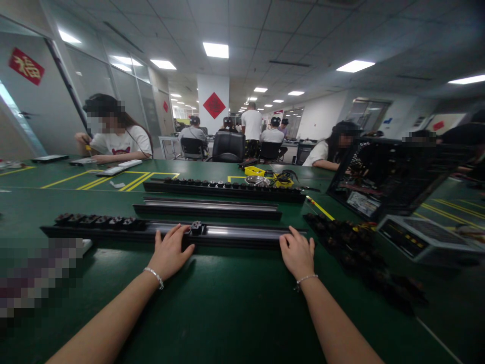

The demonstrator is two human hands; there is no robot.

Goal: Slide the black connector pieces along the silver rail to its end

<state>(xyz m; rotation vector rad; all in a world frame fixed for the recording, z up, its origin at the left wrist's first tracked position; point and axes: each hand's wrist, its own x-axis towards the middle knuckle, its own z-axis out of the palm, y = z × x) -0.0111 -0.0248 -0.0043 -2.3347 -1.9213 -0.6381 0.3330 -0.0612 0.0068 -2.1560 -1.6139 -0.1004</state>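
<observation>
A red diamond sign point(214, 105) hangs on a far pillar point(213, 83) behind a black office chair point(228, 146); at right, a computer case point(405, 169) stands near a power supply point(428, 236).

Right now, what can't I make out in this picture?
All in the head view:
- Whether the left hand touches the small black block: blurred.
- Near rail's right end: partly behind the right hand.
- Loose black parts' shapes: dark, blurred.
- Yellow tray's contents: too small.

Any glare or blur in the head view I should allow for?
Head view: bright glare streak along the nearest rail; ceiling lights blown out; black parts at right soft and dark; wide-lens distortion tilts the door; lower left pixelated.
</observation>
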